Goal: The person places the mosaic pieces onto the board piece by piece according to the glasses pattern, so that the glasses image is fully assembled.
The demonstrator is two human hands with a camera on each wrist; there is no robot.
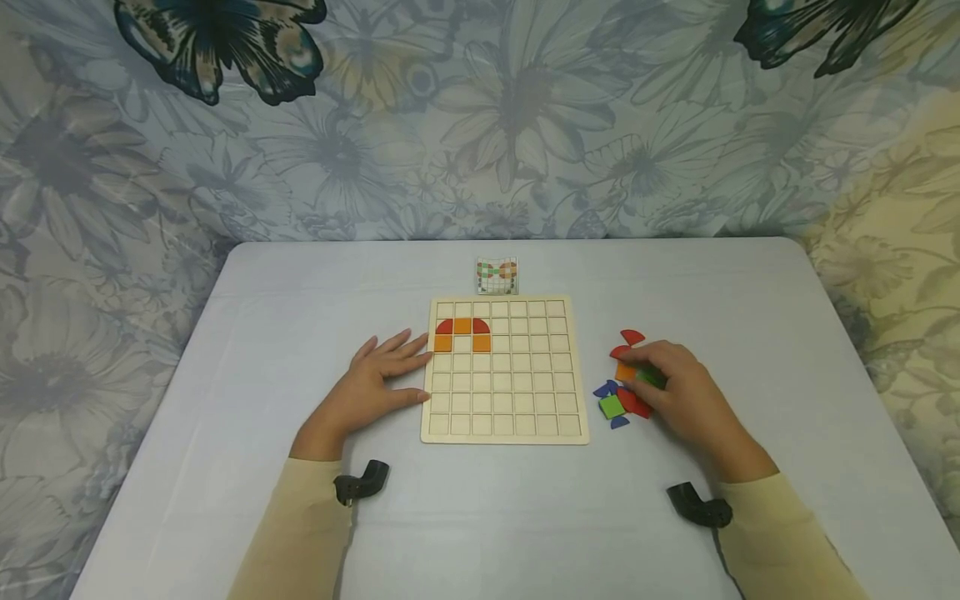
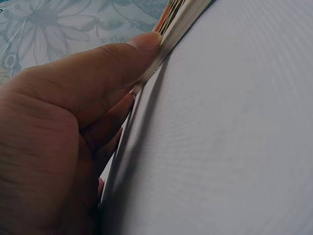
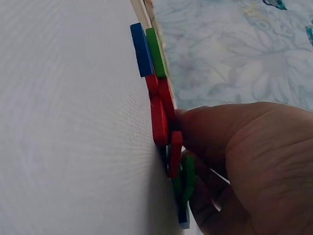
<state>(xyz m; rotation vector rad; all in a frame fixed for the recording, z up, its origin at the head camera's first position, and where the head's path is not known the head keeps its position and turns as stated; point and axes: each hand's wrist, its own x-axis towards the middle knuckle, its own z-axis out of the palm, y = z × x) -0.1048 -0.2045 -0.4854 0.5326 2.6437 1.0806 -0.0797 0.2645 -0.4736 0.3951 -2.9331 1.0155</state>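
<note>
My left hand (image 1: 367, 396) lies on the table with fingers spread, its thumb and fingertips at the left edge of a pale wooden grid board (image 1: 505, 429). In the left wrist view the thumb (image 2: 146, 41) touches the board's side. On the board, an orange square (image 1: 462, 326) sits between two red quarter-circles (image 1: 444, 327), with an orange square below each. My right hand (image 1: 686, 396) reaches over loose pieces right of the board, thumb and fingertips apart around an orange square (image 1: 625, 372). A green piece (image 1: 651, 376) shows under its palm.
A small printed pattern card (image 1: 497, 276) lies behind the board. Near the right hand are red pieces (image 1: 632, 337), blue pieces (image 1: 619, 422) and a green square (image 1: 611, 406). A patterned cloth wall (image 1: 517, 125) rises behind the white table (image 1: 510, 525).
</note>
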